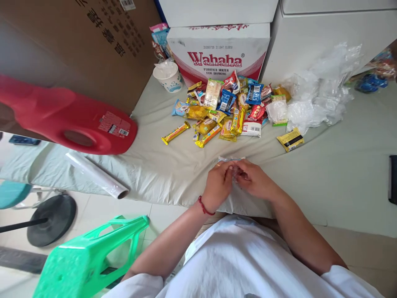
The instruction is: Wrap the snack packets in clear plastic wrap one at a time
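Close to my body at the cloth-covered table's front edge, my left hand (218, 184) and my right hand (252, 178) are together. Both sets of fingers pinch a clear plastic bag (236, 174), mostly hidden between them. A pale edge of a packet (231, 159) shows just beyond my fingertips; I cannot make out its contents. Farther back lies a pile of wrapped snacks (206, 126) in yellow, red, blue and white. One yellow stick snack (175, 133) lies apart on the left, a yellow square packet (290, 140) on the right.
Crumpled clear plastic bags (322, 99) lie right of the snacks. Behind stand a white and red water carton (220, 54) and a paper cup (169, 76). On the left are a red jug (114, 124), a plastic film roll (96, 174) and a green stool (74, 260).
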Demonstrator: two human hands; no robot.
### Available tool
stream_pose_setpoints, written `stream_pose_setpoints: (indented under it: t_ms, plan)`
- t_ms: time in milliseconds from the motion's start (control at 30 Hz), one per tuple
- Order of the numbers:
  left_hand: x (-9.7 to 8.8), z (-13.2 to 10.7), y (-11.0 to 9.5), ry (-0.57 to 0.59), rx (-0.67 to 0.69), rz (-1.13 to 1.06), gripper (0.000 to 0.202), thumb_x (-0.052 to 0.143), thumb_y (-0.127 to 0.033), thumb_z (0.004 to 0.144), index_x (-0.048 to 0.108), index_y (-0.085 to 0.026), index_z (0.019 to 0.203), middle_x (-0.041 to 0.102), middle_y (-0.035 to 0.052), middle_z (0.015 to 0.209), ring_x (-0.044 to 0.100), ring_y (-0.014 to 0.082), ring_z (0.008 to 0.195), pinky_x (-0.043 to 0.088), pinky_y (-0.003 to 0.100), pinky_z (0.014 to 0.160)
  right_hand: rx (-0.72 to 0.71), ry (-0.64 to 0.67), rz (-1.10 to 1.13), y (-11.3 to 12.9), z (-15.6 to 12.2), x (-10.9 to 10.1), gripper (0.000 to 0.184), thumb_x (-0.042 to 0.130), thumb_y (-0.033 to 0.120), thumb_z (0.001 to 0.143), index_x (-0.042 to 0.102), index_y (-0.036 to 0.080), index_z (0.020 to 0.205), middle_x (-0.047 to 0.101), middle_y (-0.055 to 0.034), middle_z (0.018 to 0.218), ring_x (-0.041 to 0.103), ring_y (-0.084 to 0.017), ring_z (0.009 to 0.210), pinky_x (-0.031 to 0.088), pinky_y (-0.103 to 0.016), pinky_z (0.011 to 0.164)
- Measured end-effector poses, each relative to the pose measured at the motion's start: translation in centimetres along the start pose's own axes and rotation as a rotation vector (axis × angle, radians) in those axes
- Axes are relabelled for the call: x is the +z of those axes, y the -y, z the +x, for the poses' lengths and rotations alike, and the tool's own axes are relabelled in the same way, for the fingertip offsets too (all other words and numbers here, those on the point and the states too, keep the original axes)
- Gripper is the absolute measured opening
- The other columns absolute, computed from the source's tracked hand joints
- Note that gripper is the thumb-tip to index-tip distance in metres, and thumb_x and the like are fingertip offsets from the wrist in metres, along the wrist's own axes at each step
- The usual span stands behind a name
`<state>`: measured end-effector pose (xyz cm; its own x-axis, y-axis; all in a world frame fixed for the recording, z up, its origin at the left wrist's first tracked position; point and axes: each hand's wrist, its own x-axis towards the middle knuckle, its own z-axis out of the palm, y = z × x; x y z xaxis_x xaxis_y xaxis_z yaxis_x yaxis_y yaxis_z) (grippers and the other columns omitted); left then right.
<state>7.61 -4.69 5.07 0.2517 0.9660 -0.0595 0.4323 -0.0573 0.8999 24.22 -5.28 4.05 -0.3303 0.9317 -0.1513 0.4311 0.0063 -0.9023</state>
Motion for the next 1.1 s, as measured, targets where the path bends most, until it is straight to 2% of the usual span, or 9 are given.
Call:
stream_pose_setpoints:
  t_ms: [67, 167, 300, 400, 467, 567, 833, 1000, 1100]
  plan:
    - [0.4, -0.4, 0.1, -0.045, 0.074, 0.275, 0.029, 0.048, -0.024, 0.099, 0.077, -0.024, 0.101, 0.069, 0.0078, 0.093, 0.062, 0.0215, 0.085, 0.047, 0.033, 0.075, 0.023, 0.067, 0.272, -0.5, -0.5, -0.9, 0.043, 0.059, 0.033, 0.092, 0.064, 0.021, 0.133, 0.073, -0.0081, 0.113, 0.071, -0.021, 0.096, 0.059, -0.036, 0.084]
    - [1.0, -0.5, -0.3, -0.066, 0.136, 0.591, 0.025, 0.053, -0.025, 0.100, 0.078, -0.027, 0.103, 0.064, 0.0084, 0.084, 0.056, 0.0243, 0.084, 0.040, 0.035, 0.068, 0.137, 0.063, 0.463, -0.7, -1.2, -1.7, 0.044, 0.057, 0.044, 0.094, 0.068, 0.022, 0.131, 0.078, -0.0053, 0.103, 0.074, -0.022, 0.091, 0.062, -0.037, 0.078]
    - [1.7, -0.1, -1.1, -0.065, 0.173, 0.751, 0.017, 0.060, -0.026, 0.097, 0.076, -0.029, 0.096, 0.063, 0.0096, 0.086, 0.052, 0.0284, 0.090, 0.036, 0.040, 0.073, 0.233, -0.114, 0.048, 0.2, -1.7, -2.1, 0.032, 0.056, 0.042, 0.096, 0.076, 0.025, 0.114, 0.075, -0.0010, 0.079, 0.068, -0.019, 0.063, 0.053, -0.032, 0.062]
    - [1.9, 0.1, -1.0, -0.070, 0.143, 0.801, 0.012, 0.062, -0.026, 0.095, 0.072, -0.026, 0.088, 0.063, 0.0104, 0.092, 0.051, 0.0293, 0.092, 0.035, 0.042, 0.074, 0.171, -0.342, -0.242, 0.4, -1.6, -2.7, 0.029, 0.056, 0.040, 0.097, 0.077, 0.024, 0.107, 0.076, -0.0044, 0.084, 0.067, -0.021, 0.074, 0.050, -0.033, 0.070]
    - [1.9, 0.1, -0.7, -0.078, 0.119, 0.797, 0.005, 0.065, -0.027, 0.093, 0.070, -0.024, 0.093, 0.065, 0.0109, 0.097, 0.052, 0.0303, 0.095, 0.036, 0.043, 0.076, 0.071, -0.384, -0.296, 0.0, -1.1, -3.2, 0.034, 0.060, 0.042, 0.096, 0.075, 0.022, 0.120, 0.076, -0.0083, 0.100, 0.066, -0.025, 0.092, 0.051, -0.035, 0.080]
    - [2.0, 0.0, -0.1, -0.115, 0.083, 0.751, 0.016, 0.066, -0.031, 0.093, 0.066, -0.020, 0.105, 0.066, 0.0123, 0.105, 0.053, 0.0316, 0.099, 0.038, 0.044, 0.081, -0.034, -0.210, -0.363, -1.1, 0.2, -3.4, 0.051, 0.070, 0.045, 0.090, 0.068, 0.020, 0.134, 0.072, -0.0122, 0.117, 0.060, -0.030, 0.108, 0.048, -0.040, 0.093]
    - [0.8, -0.6, 2.6, -0.227, 0.080, 0.544, 0.045, 0.083, -0.044, 0.078, 0.061, -0.020, 0.109, 0.064, 0.0106, 0.108, 0.055, 0.0311, 0.103, 0.045, 0.046, 0.090, 0.050, 0.030, -0.364, -2.0, 1.9, -3.3, 0.031, 0.073, 0.043, 0.088, 0.078, 0.019, 0.108, 0.071, -0.0081, 0.096, 0.060, -0.025, 0.094, 0.044, -0.032, 0.082]
    - [-0.4, -4.0, 3.5, -0.401, -0.095, 0.207, 0.044, 0.082, -0.050, 0.077, 0.059, -0.022, 0.103, 0.060, 0.0024, 0.088, 0.057, 0.0213, 0.081, 0.047, 0.036, 0.075, 0.027, -0.062, -0.385, -0.6, 0.0, -2.2, 0.025, 0.076, 0.038, 0.086, 0.074, 0.020, 0.102, 0.064, -0.0066, 0.096, 0.056, -0.024, 0.093, 0.044, -0.034, 0.084]
    - [-0.3, -6.2, 2.1, -0.229, -0.356, -0.247, 0.041, 0.069, -0.061, 0.087, 0.060, -0.021, 0.092, 0.058, -0.0006, 0.075, 0.055, 0.0158, 0.068, 0.043, 0.029, 0.060, 0.002, -0.186, -0.401, 0.3, -1.6, -0.4, 0.022, 0.072, 0.034, 0.089, 0.069, 0.019, 0.104, 0.061, -0.0081, 0.102, 0.058, -0.023, 0.092, 0.047, -0.035, 0.082]
